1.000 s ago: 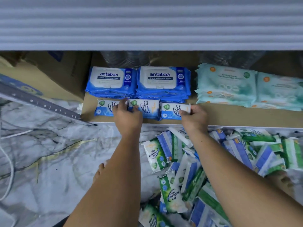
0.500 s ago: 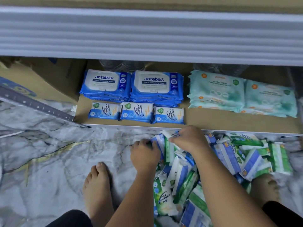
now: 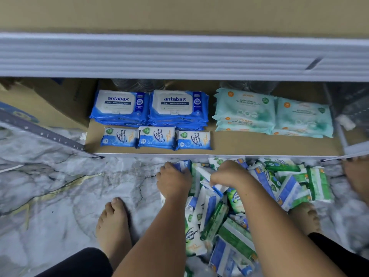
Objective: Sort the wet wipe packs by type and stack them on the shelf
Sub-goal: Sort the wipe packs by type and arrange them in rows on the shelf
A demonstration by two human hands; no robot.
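On the bottom shelf (image 3: 249, 145) stand two stacks of large blue antabax packs (image 3: 148, 107), two stacks of pale teal packs (image 3: 273, 114) and a front row of three small blue packs (image 3: 156, 137). A heap of small blue and green packs (image 3: 235, 204) lies on the marble floor below the shelf edge. My left hand (image 3: 172, 181) curls around a small blue pack (image 3: 182, 164) at the heap's left edge. My right hand (image 3: 230, 173) pinches a small blue-and-white pack (image 3: 214, 186) in the heap.
A grey shelf beam (image 3: 179, 56) runs overhead. A metal rail (image 3: 46, 134) and a cardboard box (image 3: 48, 104) sit at left. My bare feet (image 3: 113, 226) stand on the floor, the right one (image 3: 304, 216) beside the heap. Bare shelf board lies right of the small blue row.
Both hands left the small blue row on the shelf and dropped down into the floor heap, where each took hold of a small pack. The view tilted lower.
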